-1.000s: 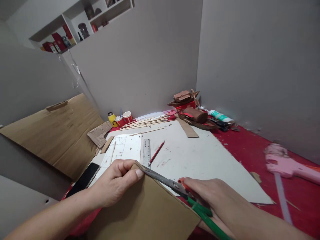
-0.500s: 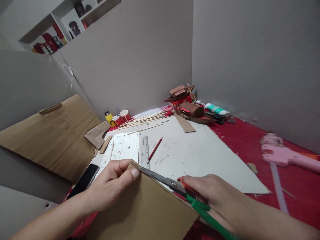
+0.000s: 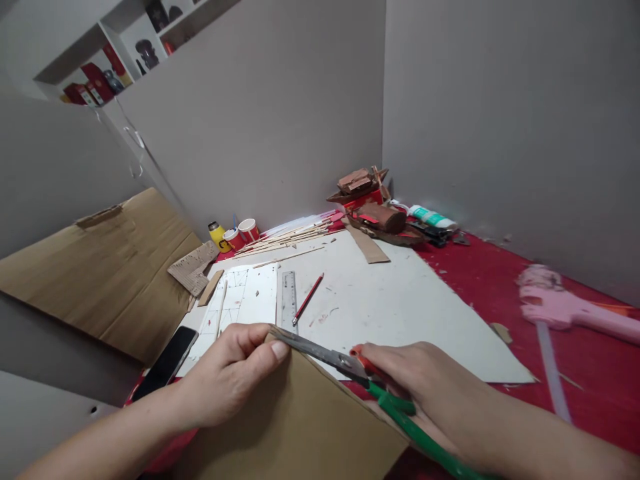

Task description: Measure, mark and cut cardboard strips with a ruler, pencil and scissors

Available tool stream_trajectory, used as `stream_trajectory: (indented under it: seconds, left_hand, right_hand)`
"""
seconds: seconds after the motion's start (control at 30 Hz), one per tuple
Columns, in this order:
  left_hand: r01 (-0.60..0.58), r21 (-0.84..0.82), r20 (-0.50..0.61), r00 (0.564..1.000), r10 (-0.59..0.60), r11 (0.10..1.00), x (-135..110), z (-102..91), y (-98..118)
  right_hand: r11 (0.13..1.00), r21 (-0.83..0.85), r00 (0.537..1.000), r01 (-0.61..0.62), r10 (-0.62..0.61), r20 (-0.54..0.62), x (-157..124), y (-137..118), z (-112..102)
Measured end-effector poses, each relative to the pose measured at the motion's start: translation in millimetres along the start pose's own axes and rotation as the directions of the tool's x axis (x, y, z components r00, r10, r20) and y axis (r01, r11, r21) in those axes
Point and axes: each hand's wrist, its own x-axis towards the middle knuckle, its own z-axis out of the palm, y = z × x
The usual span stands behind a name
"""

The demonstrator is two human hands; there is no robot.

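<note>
My left hand (image 3: 245, 373) pinches the far corner of a brown cardboard sheet (image 3: 300, 427), thumb on top and fingers behind. In my right hand (image 3: 420, 387) are scissors (image 3: 345, 360) with one orange-red and one green handle. Their blades lie along the sheet's upper right edge, with the tip close to my left thumb. The blades look nearly closed; whether cardboard sits between them is hard to make out. Beyond the sheet, a clear ruler (image 3: 289, 300) and a red pencil (image 3: 309, 299) lie on a white board (image 3: 390, 313).
A pink glue gun (image 3: 555, 303) rests on the red tabletop at right. Thin sticks (image 3: 290, 239), two cups (image 3: 248, 230) and brown model boats (image 3: 383, 220) stand at the back. A phone (image 3: 167, 360), a drawn paper (image 3: 240, 293) and large cardboard (image 3: 105, 267) are at left.
My left hand and the cardboard corner have shifted slightly right. The scissors stay along the edge, their tip a little nearer my thumb. The view has moved slightly.
</note>
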Motion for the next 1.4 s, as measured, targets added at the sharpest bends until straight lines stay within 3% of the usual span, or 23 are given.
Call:
stream_trajectory:
  seconds: [0.23,0.5,0.67,0.8,0.87,1.0,1.2,1.4]
  left_hand:
    - [-0.031,0.014,0.005,1.0,0.031,0.999,4.0,-1.5,-3.4]
    - [-0.023,0.004,-0.008,1.0,0.023,1.0,2.7,0.2,-1.5]
    - [0.007,-0.024,0.029,1.0,-0.007,1.0,1.2,-0.9,0.6]
    - [0.041,-0.128,-0.079,0.996,-0.052,0.991,0.3,-13.2,-0.3]
    - [0.036,-0.21,-0.204,0.976,-0.08,0.977,2.3,-22.4,-2.4]
    - [-0.031,-0.366,-0.46,0.875,-0.152,0.93,9.8,-40.7,-9.2]
    - [-0.163,-0.566,-0.572,0.783,-0.243,0.808,13.5,-59.4,-21.3]
    - [-0.249,-0.601,-0.62,0.744,-0.247,0.76,17.6,-62.3,-34.5]
  right_hand:
    - [0.996,0.082,0.999,0.039,-0.036,-0.037,-0.6,4.2,5.9]
    - [0.997,0.067,0.999,0.031,-0.028,-0.046,-2.1,2.1,3.9]
    - [0.994,0.096,0.996,-0.048,0.054,-0.064,1.6,2.2,3.5]
    - [0.981,0.026,0.975,-0.193,0.195,-0.104,8.1,11.5,0.9]
    - [0.951,-0.066,0.949,-0.302,0.294,-0.112,12.4,18.6,1.0]
    - [0.897,-0.143,0.909,-0.417,0.411,-0.074,18.9,29.7,2.6]
    - [0.9,-0.159,0.914,-0.406,0.397,-0.089,21.3,32.8,4.6]
    - [0.895,-0.143,0.905,-0.422,0.409,-0.112,23.8,33.7,8.3]
